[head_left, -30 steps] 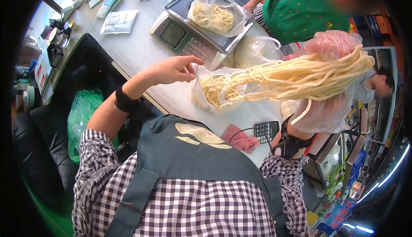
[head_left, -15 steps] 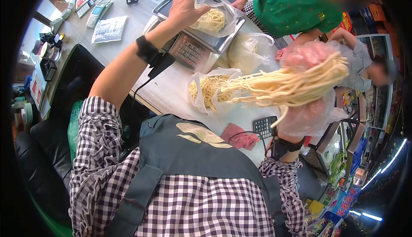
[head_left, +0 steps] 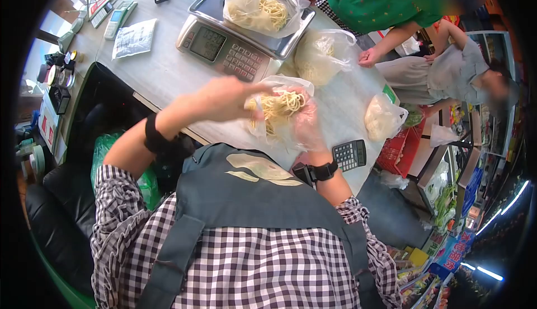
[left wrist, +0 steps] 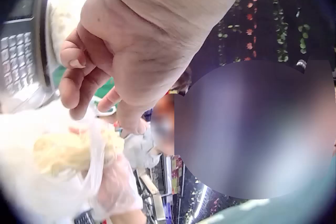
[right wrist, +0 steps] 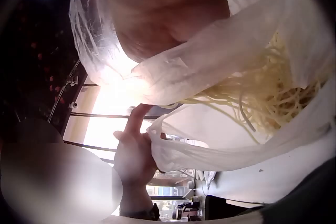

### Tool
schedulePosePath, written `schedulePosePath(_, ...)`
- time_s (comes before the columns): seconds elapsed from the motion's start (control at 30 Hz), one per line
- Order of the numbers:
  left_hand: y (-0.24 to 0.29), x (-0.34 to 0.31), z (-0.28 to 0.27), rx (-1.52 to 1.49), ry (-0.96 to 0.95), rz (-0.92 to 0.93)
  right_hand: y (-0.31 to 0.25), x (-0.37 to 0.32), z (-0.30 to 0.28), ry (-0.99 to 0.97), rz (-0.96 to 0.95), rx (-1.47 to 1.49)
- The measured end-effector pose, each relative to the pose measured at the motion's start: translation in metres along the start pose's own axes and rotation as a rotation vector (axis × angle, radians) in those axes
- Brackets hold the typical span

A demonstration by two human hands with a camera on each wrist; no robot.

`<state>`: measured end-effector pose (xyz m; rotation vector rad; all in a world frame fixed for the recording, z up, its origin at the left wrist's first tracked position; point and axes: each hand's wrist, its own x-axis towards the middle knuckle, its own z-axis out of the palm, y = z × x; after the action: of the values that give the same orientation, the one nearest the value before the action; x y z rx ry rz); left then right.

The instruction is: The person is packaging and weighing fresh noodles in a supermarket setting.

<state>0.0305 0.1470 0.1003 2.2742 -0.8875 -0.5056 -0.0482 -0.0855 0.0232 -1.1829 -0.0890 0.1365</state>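
Observation:
On the counter in front of me a thin white plastic bag point(head_left: 288, 79) stands with its mouth open, holding pale noodles point(head_left: 271, 121). My right hand point(head_left: 306, 121), covered by a clear plastic bag, is at the bag's mouth and grips a bunch of thicker noodles point(head_left: 292, 102); plastic partly hides its fingers. Blurred in the head view, my left hand point(head_left: 221, 97) reaches over the bag's left side. Its fingers point(left wrist: 79, 85) are loosely bent near the bag's rim in the left wrist view, with nothing seen held between them.
Beyond the bag is a weighing scale point(head_left: 235, 57) carrying another bag of noodles point(head_left: 263, 15). A filled bag point(head_left: 324, 57) stands beside it, and a small bag point(head_left: 383, 117) lies farther right. A calculator point(head_left: 349, 155) lies near my right forearm. People stand across the counter.
My right hand has brought the hanging noodles left and down into the open bag. My left hand went out to the bag on the scale, then came back to the near bag.

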Motion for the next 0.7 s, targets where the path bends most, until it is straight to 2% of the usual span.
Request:
schedulePosePath(0.03, 0.012, -0.01, 0.005, -0.01, -0.152, -0.016, 0.0, -0.002, 0.0, 0.002, 0.001, 0.001)
schedulePosePath(0.1, 0.004, -0.018, 0.03, 0.003, -0.189, 0.032, 0.001, -0.003, 0.001, -0.005, -0.014, -0.065)
schedulePosePath(0.17, -0.009, -0.018, 0.045, -0.036, -0.16, 0.062, -0.008, -0.002, 0.004, -0.017, -0.045, -0.016)
schedulePosePath(0.23, -0.014, -0.019, 0.05, -0.201, 0.077, 0.041, -0.025, -0.001, 0.009, -0.024, -0.076, 0.032)
schedulePosePath(0.27, -0.012, -0.018, 0.047, -0.201, 0.082, 0.04, -0.04, 0.0, 0.013, -0.033, -0.064, 0.112)
schedulePosePath(0.33, -0.007, -0.021, 0.04, -0.418, 0.044, -0.094, -0.062, -0.001, 0.02, -0.031, -0.048, 0.195)
schedulePosePath(0.43, -0.013, -0.022, 0.036, -0.401, -0.039, -0.058, -0.094, 0.006, 0.027, -0.035, 0.002, 0.187)
schedulePosePath(0.5, -0.012, -0.024, 0.025, -0.455, -0.091, -0.054, -0.117, 0.006, 0.034, -0.161, -0.088, 0.273)
schedulePosePath(0.53, -0.012, -0.023, 0.018, -0.51, -0.144, -0.047, -0.13, 0.007, 0.042, -0.163, -0.09, 0.273)
schedulePosePath(0.63, -0.015, -0.021, 0.0, -0.551, -0.134, -0.079, -0.167, 0.01, 0.063, -0.054, -0.061, 0.359)
schedulePosePath(0.7, -0.023, -0.013, -0.012, -0.462, 0.003, -0.051, -0.184, 0.009, 0.069, -0.023, -0.103, 0.407)
